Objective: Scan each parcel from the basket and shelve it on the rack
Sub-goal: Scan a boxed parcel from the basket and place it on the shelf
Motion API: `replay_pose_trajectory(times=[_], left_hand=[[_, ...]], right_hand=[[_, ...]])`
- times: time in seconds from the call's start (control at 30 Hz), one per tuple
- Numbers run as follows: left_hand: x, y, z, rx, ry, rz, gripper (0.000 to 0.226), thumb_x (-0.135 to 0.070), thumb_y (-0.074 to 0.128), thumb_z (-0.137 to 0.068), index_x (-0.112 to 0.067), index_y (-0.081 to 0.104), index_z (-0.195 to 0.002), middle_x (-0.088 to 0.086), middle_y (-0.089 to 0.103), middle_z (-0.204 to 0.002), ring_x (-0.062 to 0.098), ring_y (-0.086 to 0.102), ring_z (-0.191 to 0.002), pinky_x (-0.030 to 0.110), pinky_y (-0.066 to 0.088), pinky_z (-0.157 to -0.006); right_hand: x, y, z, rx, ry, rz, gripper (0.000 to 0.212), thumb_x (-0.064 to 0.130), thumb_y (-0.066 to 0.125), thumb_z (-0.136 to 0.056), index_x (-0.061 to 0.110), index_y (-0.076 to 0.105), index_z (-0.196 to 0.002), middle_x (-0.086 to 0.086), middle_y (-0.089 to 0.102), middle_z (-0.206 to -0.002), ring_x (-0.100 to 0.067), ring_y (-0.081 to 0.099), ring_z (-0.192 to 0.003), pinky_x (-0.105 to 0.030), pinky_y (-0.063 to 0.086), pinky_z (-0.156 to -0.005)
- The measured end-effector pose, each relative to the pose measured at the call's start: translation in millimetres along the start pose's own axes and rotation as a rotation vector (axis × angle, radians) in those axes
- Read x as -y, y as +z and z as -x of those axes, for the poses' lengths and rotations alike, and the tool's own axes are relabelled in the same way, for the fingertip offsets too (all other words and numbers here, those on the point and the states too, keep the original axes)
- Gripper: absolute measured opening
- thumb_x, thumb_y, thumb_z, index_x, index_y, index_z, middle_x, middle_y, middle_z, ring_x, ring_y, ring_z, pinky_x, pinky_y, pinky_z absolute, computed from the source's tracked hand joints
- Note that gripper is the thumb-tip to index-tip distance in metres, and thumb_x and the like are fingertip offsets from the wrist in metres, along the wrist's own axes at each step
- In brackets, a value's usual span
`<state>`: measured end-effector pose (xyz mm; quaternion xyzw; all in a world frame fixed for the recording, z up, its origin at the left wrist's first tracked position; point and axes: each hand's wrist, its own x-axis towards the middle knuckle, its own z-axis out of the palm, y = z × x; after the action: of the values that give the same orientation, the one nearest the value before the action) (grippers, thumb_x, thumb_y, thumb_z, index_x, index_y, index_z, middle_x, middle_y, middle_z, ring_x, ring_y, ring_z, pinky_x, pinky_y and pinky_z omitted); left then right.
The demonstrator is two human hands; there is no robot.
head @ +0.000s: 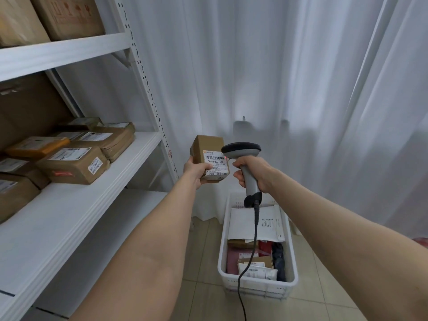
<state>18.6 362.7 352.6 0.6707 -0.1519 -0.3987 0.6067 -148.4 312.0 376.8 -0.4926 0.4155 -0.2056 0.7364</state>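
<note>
My left hand [195, 171] grips a small brown cardboard parcel [209, 150] by its lower left corner, its white barcode label facing me. My right hand [251, 170] holds the grey handle of a barcode scanner [242, 150], whose dark head points left at the label from a few centimetres away. A red dot shows at the label's right edge. Below on the floor stands the white basket [222, 256] with several parcels and mail bags inside. The scanner's black cable hangs down across it. The white rack [97, 193] is on the left.
The rack's middle shelf carries several brown parcels [74, 165] at its back left, with bare board toward the front. Large cartons [69, 17] sit on the upper shelf. White curtains [301, 89] hang behind. The floor is beige tile.
</note>
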Motion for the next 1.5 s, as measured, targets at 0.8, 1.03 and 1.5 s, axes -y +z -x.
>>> replay_pose_trajectory(times=[0.8, 1.03, 1.5], left_hand=[[-14.2, -12.4, -3.4, 0.023, 0.019, -0.003, 0.061, 0.009, 0.059, -0.087, -0.018, 0.044, -0.139, 0.013, 0.059, -0.129, 0.036, 0.061, -0.111, 0.055, 0.052, -0.09], [-15.2, -21.3, -3.3, 0.019, 0.013, 0.008, 0.062, 0.009, 0.059, -0.086, -0.017, 0.044, -0.14, 0.014, 0.059, -0.13, 0.037, 0.06, -0.112, 0.056, 0.051, -0.09], [-18.4, -40.0, -6.3, 0.002, 0.008, 0.001, 0.061, 0.006, 0.061, -0.087, -0.018, 0.042, -0.14, 0.014, 0.057, -0.131, 0.037, 0.059, -0.114, 0.057, 0.051, -0.09]], right_hand=[[21.0, 13.9, 14.1, 0.043, -0.02, 0.042, 0.016, 0.005, 0.051, -0.086, 0.006, 0.054, -0.102, -0.006, 0.053, -0.048, -0.014, 0.046, -0.036, -0.02, 0.046, -0.043], [20.3, 24.8, 15.9, 0.041, -0.002, 0.049, 0.017, 0.006, 0.051, -0.088, 0.004, 0.054, -0.104, -0.006, 0.054, -0.05, -0.014, 0.046, -0.038, -0.021, 0.045, -0.042], [20.8, 47.2, 12.0, 0.067, 0.026, 0.069, 0.009, 0.006, 0.051, -0.089, 0.006, 0.054, -0.097, -0.003, 0.058, -0.047, -0.01, 0.049, -0.036, -0.018, 0.047, -0.042]])
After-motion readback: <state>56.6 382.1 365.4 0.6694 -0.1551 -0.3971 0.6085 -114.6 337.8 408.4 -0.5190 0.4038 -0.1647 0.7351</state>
